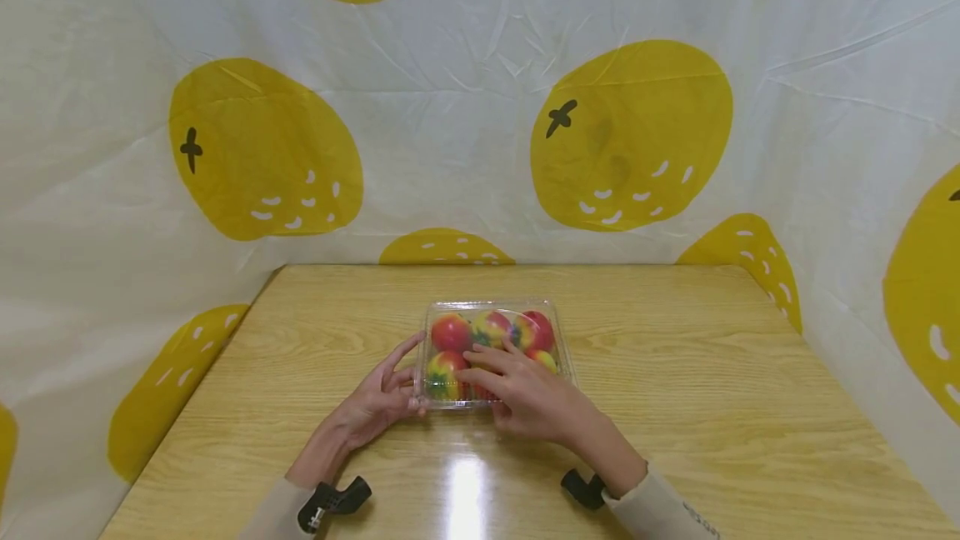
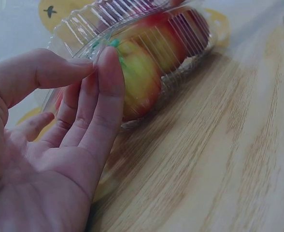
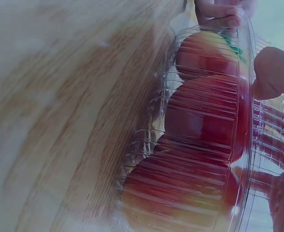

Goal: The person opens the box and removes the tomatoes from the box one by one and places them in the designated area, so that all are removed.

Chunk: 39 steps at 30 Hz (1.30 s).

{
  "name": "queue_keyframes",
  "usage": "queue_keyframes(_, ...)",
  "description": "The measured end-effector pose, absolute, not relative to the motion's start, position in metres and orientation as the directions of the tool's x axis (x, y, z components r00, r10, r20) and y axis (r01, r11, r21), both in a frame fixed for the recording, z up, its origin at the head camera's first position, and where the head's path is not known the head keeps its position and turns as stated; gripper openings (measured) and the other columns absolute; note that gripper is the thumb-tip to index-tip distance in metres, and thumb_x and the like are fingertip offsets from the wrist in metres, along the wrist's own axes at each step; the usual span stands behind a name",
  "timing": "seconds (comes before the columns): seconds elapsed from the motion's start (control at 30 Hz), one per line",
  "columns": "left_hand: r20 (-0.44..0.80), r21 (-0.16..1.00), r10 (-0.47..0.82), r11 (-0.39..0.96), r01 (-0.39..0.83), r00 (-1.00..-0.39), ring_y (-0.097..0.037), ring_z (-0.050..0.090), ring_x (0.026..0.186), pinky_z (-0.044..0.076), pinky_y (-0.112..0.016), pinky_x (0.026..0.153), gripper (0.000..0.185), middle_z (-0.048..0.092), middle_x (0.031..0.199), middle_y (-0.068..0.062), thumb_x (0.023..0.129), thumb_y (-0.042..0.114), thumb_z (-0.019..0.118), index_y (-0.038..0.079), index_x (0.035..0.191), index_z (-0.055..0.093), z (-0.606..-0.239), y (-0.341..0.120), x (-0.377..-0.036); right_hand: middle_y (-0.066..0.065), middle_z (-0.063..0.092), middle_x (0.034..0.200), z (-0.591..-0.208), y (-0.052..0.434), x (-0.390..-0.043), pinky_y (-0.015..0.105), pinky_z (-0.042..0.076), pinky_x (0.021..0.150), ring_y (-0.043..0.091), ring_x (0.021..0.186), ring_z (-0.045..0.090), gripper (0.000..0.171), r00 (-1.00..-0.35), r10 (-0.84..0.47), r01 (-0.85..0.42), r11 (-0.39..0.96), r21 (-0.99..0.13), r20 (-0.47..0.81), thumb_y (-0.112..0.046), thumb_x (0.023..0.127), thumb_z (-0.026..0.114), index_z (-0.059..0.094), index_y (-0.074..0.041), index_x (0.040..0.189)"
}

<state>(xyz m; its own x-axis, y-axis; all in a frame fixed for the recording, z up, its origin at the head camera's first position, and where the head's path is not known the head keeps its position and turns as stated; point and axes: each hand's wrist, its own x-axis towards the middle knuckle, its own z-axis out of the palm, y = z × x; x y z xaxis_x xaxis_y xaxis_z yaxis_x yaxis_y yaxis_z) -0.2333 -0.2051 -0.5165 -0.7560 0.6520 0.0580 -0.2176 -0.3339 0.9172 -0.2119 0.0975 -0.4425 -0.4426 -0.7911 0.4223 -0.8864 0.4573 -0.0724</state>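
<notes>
A clear plastic clamshell box (image 1: 491,304) with its lid down sits on the wooden table, holding several red-and-yellow fruits (image 1: 452,332) in rows. My left hand (image 1: 378,402) is at the box's near left corner. In the left wrist view its thumb and index finger (image 2: 112,72) pinch the rim there, beside a yellowish fruit (image 2: 141,84) with a green leaf. Across the lid from the front right lies my right hand (image 1: 528,394), fingers loosely spread over the top. The right wrist view shows its thumb (image 3: 272,72) right at the front rim, above ribbed walls.
Light wood table (image 1: 675,340) extends around the box on all sides. A white cloth with yellow fruit prints (image 1: 630,136) hangs behind and at both sides. Black wrist mounts (image 1: 333,505) sit at both sleeve cuffs.
</notes>
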Motion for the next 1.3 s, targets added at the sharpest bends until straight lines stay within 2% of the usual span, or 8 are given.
queue_keyframes(0.2,0.064,0.914,0.651,-0.343,-0.217,-0.757,-0.016,0.066,0.096,0.059,-0.033,0.088,0.098,0.056,0.109,0.002,0.092,-0.012,0.054,0.027,0.167,0.004,-0.5168,-0.2045,-0.2344,0.011,0.065,0.141,-0.4435,0.0988,-0.213,0.064,0.041,0.114,0.029,0.137,0.059,0.063,-0.442,-0.785,-0.888,0.451,-0.089,0.434,-0.002,0.073,0.077,0.067,-0.014,0.134)
queue_keyframes(0.57,0.08,0.922,0.636,-0.339,-0.185,-0.768,-0.017,0.069,0.096,0.06,-0.035,0.087,0.1,0.058,0.108,0.001,0.091,-0.014,0.057,0.025,0.168,0.005,-0.5183,-0.2051,-0.2335,0.012,0.065,0.14,-0.4433,0.0987,-0.2132,0.065,0.043,0.111,0.03,0.137,0.059,0.063,-0.424,-0.794,-0.893,0.447,-0.054,0.436,-0.002,0.073,0.077,0.066,-0.013,0.134)
queue_keyframes(0.77,0.076,0.928,0.632,-0.328,-0.177,-0.771,-0.016,0.07,0.098,0.061,-0.035,0.088,0.101,0.061,0.115,0.0,0.09,-0.012,0.059,0.025,0.167,0.005,-0.5185,-0.2033,-0.2335,0.012,0.065,0.14,-0.4448,0.0996,-0.2129,0.064,0.043,0.112,0.03,0.135,0.059,0.061,-0.426,-0.79,-0.893,0.447,-0.061,0.441,-0.002,0.074,0.077,0.067,-0.013,0.133)
queue_keyframes(1.0,0.107,0.946,0.623,-0.303,-0.113,-0.775,-0.014,0.073,0.1,0.06,-0.029,0.087,0.107,0.067,0.128,-0.008,0.086,-0.02,0.058,0.022,0.167,0.002,-0.522,-0.2014,-0.2337,0.013,0.064,0.142,-0.4454,0.0988,-0.2125,0.064,0.042,0.112,0.031,0.136,0.059,0.064,-0.434,-0.79,-0.89,0.451,-0.068,0.433,-0.002,0.073,0.077,0.065,-0.013,0.135)
queue_keyframes(1.17,0.084,0.948,0.631,-0.289,-0.133,-0.771,-0.017,0.073,0.103,0.06,-0.032,0.088,0.108,0.067,0.131,-0.011,0.086,-0.017,0.058,0.025,0.167,0.001,-0.5218,-0.2021,-0.2335,0.011,0.063,0.144,-0.444,0.0967,-0.2109,0.062,0.04,0.115,0.029,0.139,0.057,0.062,-0.453,-0.797,-0.878,0.475,-0.048,0.398,-0.006,0.077,0.079,0.065,-0.015,0.137)
queue_keyframes(1.3,0.068,0.94,0.639,-0.299,-0.166,-0.766,-0.017,0.072,0.104,0.059,-0.036,0.092,0.1,0.067,0.131,-0.009,0.09,-0.01,0.055,0.024,0.167,0.002,-0.5209,-0.2029,-0.2346,0.01,0.063,0.144,-0.445,0.0968,-0.2112,0.06,0.038,0.117,0.028,0.14,0.056,0.063,-0.465,-0.796,-0.871,0.49,-0.039,0.387,-0.006,0.077,0.079,0.064,-0.017,0.137)
